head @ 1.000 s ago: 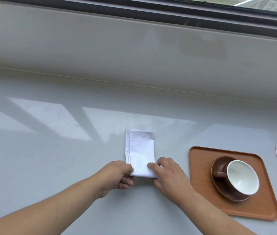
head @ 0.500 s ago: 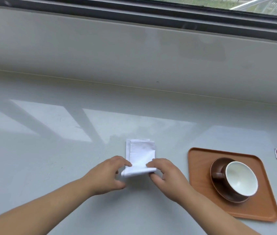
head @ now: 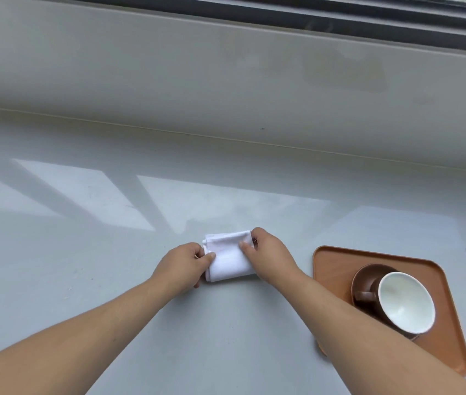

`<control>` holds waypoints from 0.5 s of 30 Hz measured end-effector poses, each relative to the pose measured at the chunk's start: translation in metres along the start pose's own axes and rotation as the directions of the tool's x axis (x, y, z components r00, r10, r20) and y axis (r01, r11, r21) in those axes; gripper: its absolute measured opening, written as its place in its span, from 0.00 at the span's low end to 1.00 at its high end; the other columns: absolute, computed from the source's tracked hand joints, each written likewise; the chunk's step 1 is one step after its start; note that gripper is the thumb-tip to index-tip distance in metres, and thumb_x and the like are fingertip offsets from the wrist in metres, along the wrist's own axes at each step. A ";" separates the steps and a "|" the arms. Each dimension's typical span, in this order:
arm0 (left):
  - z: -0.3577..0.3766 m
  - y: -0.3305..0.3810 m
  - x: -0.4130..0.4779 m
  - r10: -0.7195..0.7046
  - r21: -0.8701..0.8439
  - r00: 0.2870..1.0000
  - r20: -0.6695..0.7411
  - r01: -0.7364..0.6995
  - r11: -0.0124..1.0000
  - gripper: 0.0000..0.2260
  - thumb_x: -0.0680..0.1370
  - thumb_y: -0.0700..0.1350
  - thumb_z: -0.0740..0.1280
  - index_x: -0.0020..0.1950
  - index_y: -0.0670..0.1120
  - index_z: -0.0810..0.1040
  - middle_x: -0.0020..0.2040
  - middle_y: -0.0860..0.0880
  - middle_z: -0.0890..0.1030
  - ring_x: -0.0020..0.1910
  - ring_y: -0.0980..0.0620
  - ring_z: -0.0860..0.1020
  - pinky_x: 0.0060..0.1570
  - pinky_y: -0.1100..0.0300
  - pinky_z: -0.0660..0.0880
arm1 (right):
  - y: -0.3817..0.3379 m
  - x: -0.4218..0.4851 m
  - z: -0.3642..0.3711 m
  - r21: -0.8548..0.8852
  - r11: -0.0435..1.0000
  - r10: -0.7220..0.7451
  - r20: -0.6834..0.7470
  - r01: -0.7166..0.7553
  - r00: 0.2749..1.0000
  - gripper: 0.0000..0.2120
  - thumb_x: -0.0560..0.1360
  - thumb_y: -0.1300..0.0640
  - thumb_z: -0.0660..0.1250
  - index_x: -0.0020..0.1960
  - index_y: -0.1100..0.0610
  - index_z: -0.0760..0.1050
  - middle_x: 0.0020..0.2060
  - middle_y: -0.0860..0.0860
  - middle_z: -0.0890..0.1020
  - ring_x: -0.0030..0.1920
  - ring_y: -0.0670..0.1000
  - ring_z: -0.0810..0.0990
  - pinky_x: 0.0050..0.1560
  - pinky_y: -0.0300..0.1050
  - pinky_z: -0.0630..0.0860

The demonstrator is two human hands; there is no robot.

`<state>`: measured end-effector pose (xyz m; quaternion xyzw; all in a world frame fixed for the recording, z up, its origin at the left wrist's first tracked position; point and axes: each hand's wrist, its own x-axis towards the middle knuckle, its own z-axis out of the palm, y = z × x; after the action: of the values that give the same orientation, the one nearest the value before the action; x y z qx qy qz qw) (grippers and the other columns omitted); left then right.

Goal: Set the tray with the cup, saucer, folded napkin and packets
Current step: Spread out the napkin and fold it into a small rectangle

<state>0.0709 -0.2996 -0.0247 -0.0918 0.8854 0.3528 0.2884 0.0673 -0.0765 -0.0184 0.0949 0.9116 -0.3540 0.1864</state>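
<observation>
From my feed I see two bare forearms reaching in from the near edge, with no sleeves, cuffs or gloves anywhere along them. My left hand (head: 182, 265) and right hand (head: 269, 256) are both uncovered: I can make out no rings, no watch and no wristband. The fingernails that show are short and plain, without polish. The forearms are smooth and unmarked as far as the view lets me tell. Nothing above the forearms comes into the frame.
</observation>
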 end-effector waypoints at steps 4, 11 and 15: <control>-0.001 0.008 0.007 0.001 0.110 0.995 -0.104 0.010 0.994 0.15 0.74 0.61 0.70 0.52 0.54 0.73 0.39 0.53 0.84 0.38 0.51 0.83 0.36 0.54 0.77 | -0.003 0.003 0.000 -0.196 0.976 0.077 -0.094 -0.094 0.993 0.14 0.77 0.41 0.65 0.49 0.52 0.69 0.39 0.48 0.79 0.39 0.53 0.78 0.32 0.47 0.68; -0.013 0.032 0.022 0.145 0.378 0.989 -0.032 -0.122 0.918 0.27 0.71 0.59 0.75 0.67 0.56 0.72 0.57 0.51 0.76 0.51 0.48 0.79 0.46 0.52 0.77 | -0.007 0.004 0.005 -0.193 0.978 0.078 -0.048 -0.086 0.996 0.13 0.77 0.46 0.65 0.52 0.56 0.73 0.47 0.52 0.80 0.49 0.56 0.78 0.41 0.48 0.74; -0.021 0.040 0.028 0.152 0.465 0.988 0.015 -0.142 0.874 0.29 0.67 0.58 0.78 0.62 0.53 0.72 0.61 0.50 0.72 0.53 0.48 0.75 0.45 0.53 0.74 | -0.015 0.000 -0.001 -0.079 0.993 -0.090 -0.002 0.089 0.996 0.06 0.77 0.52 0.67 0.47 0.52 0.71 0.45 0.51 0.77 0.48 0.54 0.74 0.42 0.46 0.71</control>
<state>0.0241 -0.2837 -0.0054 0.0437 0.9515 0.1504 0.2647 0.0621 -0.0867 -0.0082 0.0476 0.9286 -0.3255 0.1715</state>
